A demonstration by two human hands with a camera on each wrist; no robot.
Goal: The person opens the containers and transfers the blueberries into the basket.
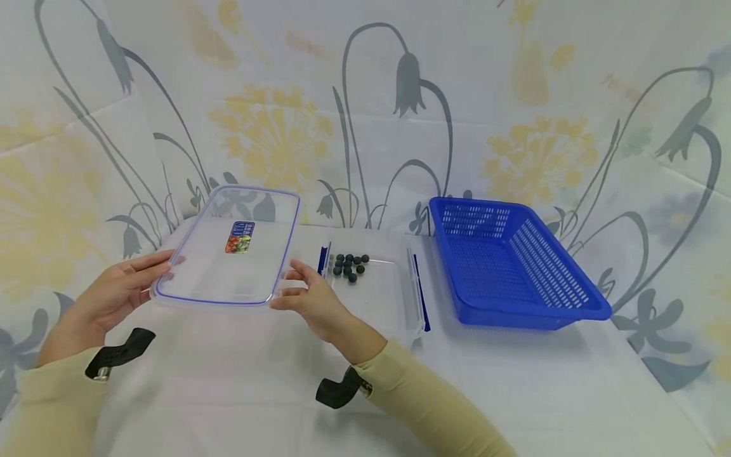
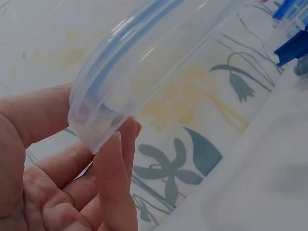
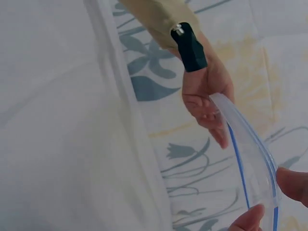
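Note:
A clear plastic lid (image 1: 200, 266) with a blue seal round its rim and a colourful sticker (image 1: 240, 237) is raised, tilted, over the left of the table. My left hand (image 1: 117, 292) pinches its left edge; in the left wrist view, thumb and fingers (image 2: 113, 178) meet on either side of the corner. At the lid's right edge, my right hand (image 1: 320, 304) grips with thumb and fingertips (image 3: 248, 219). Just beyond the right hand stands a clear container (image 1: 382, 311) with blue side clips, partly hidden by that hand. Several dark blueberries (image 1: 348, 268) lie toward its far left part.
To the right of the container sits a blue perforated plastic basket (image 1: 465, 314). White cloth covers the table (image 1: 228, 381), and a flower-printed cloth (image 1: 377, 127) hangs behind it. A black camera mount (image 1: 122, 352) is strapped at each wrist.

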